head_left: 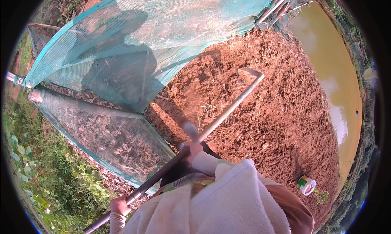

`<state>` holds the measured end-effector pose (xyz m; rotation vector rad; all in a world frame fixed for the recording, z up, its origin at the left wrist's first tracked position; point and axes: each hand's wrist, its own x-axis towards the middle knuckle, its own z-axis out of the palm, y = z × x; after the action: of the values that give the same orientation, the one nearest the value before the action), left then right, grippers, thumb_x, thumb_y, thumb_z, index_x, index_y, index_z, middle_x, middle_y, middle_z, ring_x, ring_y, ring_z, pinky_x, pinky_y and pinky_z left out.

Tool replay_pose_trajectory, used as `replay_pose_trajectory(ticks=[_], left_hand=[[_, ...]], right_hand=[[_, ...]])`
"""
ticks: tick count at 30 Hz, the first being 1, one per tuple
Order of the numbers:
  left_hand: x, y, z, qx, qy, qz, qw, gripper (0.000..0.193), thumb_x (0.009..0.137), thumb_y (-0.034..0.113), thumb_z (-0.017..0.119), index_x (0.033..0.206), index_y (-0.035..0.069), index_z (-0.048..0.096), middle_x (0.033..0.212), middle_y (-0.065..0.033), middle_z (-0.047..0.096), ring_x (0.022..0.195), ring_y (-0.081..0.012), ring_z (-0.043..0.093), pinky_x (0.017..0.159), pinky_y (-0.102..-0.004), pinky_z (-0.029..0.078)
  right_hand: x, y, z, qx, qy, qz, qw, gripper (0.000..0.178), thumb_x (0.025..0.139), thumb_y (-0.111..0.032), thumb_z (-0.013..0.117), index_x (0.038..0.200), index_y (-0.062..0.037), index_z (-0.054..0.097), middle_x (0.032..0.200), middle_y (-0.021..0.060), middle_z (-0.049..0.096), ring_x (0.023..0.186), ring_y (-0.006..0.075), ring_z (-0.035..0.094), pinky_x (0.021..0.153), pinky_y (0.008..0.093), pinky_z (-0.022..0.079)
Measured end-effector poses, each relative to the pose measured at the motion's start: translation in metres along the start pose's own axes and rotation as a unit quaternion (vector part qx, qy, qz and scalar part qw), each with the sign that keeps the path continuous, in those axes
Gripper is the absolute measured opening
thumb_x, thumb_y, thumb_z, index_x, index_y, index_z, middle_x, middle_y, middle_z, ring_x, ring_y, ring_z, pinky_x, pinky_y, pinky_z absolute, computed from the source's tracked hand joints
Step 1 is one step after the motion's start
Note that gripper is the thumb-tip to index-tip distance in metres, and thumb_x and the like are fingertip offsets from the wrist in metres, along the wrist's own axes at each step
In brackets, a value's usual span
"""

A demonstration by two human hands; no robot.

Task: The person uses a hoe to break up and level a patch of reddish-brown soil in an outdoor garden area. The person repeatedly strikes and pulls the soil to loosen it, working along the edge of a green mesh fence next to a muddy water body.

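A long-handled hoe [228, 111] slants from the lower left up to the right, apparently in one piece. Its shaft looks dark near me and pale beyond my right hand. At the far end its thin blade [249, 72] rests at the reddish soil. My left hand [119, 205] is closed round the dark shaft near its lower end. Farther up, at the middle, my right hand [193, 150] is wrapped round the same shaft. Just above that hand, a pale, rounded thing [190, 129] is smeared by motion, and I cannot tell what it is.
Green netting [171, 30] hangs from poles across the top and left. Clumpy soil [277, 111] slopes to a yellowish-brown pond [340, 83] at the right. A white bucket [307, 186] with a green and orange side lies tilted at lower right. Weeds [61, 181] grow at left.
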<state>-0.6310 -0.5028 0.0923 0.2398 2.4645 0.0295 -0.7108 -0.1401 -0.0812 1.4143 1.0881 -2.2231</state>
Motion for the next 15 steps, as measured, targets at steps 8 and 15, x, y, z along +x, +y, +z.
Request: replay_pose_trajectory(ticks=[8,15], left_hand=[[0.116,0.152,-0.008,-0.146,-0.097,0.071,0.982,0.031,0.067,0.033,0.061,0.084,0.008,0.055,0.071,-0.0172,0.06,0.07,-0.0353,0.059,0.063,-0.0446,0.046],[0.062,0.088,-0.034,-0.113,-0.219,-0.006,0.969,0.046,0.063,0.047,0.064,0.085,0.007,0.059,0.076,-0.0181,0.061,0.075,-0.0355,0.059,0.066,-0.0414,0.046]], right_hand=[[0.066,-0.163,-0.046,0.157,0.114,-0.091,0.977,0.018,0.076,-0.012,0.06,0.077,-0.0071,0.042,0.058,0.0042,0.045,0.045,0.0166,0.046,0.043,0.032,0.043],[0.073,-0.036,-0.018,0.086,0.206,-0.02,0.975,0.024,0.075,-0.016,0.061,0.084,-0.0042,0.041,0.063,0.0095,0.047,0.046,0.0197,0.049,0.038,0.0337,0.043]])
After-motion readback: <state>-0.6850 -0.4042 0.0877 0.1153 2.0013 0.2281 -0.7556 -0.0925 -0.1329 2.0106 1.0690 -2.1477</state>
